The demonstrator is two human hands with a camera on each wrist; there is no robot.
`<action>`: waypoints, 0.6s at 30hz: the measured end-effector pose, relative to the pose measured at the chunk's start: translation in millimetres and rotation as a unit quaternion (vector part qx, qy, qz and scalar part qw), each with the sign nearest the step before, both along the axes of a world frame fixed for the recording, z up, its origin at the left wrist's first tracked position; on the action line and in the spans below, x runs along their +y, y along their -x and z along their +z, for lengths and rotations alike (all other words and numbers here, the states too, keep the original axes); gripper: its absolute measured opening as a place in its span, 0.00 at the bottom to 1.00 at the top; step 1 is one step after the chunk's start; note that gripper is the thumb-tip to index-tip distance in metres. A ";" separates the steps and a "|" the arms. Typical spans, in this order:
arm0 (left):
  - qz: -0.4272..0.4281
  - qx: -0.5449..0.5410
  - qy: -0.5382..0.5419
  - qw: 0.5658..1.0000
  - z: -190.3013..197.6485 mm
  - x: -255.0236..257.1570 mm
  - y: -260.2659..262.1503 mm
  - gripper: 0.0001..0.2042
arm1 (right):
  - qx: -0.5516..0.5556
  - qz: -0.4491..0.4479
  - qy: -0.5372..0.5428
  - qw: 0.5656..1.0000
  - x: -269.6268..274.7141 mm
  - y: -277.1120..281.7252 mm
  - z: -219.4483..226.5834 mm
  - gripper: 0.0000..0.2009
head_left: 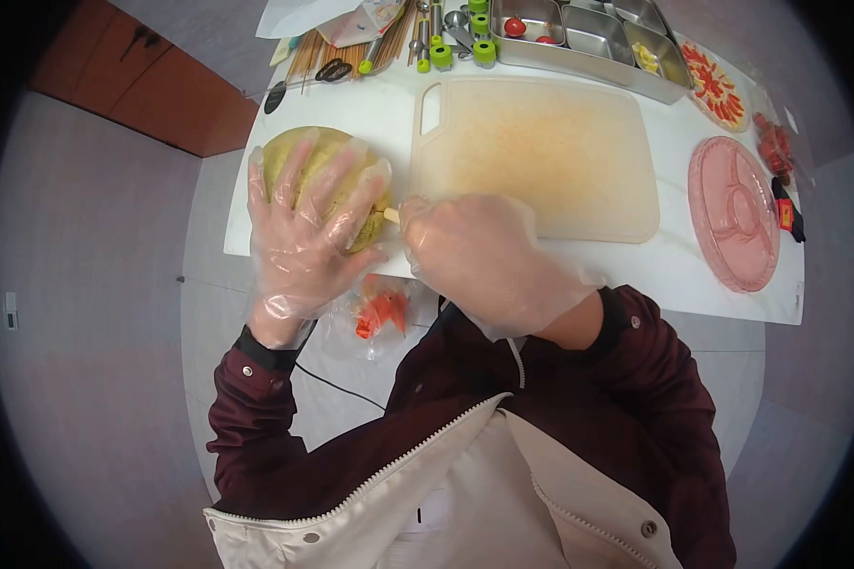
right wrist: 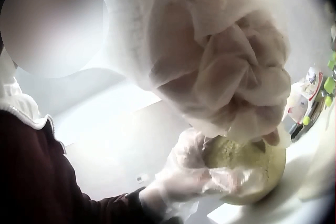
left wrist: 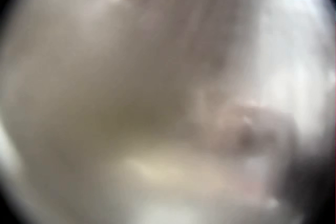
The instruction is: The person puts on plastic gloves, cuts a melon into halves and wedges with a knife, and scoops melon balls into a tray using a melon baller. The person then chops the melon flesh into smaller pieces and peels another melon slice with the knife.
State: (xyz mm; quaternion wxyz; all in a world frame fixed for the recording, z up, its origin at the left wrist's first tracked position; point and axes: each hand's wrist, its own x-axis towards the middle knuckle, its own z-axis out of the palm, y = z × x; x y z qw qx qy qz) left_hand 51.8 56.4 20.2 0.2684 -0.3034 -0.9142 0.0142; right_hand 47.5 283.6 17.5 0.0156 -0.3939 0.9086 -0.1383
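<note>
A round yellow-green melon (head_left: 327, 141) sits at the table's left front edge. My left hand (head_left: 304, 223), in a clear plastic glove, lies over it with fingers spread and straight. From the right, my gloved right hand (head_left: 479, 247) grips a small tool by its pale handle (head_left: 391, 215), its end against the melon's side. The tool's working end is hidden. In the right wrist view, my curled right fingers (right wrist: 241, 71) are above the melon (right wrist: 244, 155), while my left hand (right wrist: 189, 166) steadies it. The left wrist view is blurred by the glove.
A white cutting board (head_left: 541, 161) lies to the right. Behind it stand a steel tray (head_left: 588, 71) with compartments and several green-handled tools (head_left: 441, 57). Skewers (head_left: 308, 62) and scissors (head_left: 333, 70) lie back left; a pink divided plate (head_left: 733, 213) sits far right. A bag (head_left: 380, 313) hangs below the front edge.
</note>
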 end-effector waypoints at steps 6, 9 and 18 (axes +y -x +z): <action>-0.040 -0.005 -0.057 0.998 5.0 -5.4 12.7 0.32 | 0.019 0.058 0.018 0.998 13.2 8.0 27.4 0.09; -0.067 -0.031 -0.090 0.993 19.1 -0.6 15.7 0.31 | 0.150 0.126 0.196 0.961 33.6 18.7 16.8 0.11; -0.070 -0.036 -0.091 0.993 34.8 -7.8 31.0 0.26 | 0.234 0.195 0.134 0.943 23.7 79.2 55.0 0.11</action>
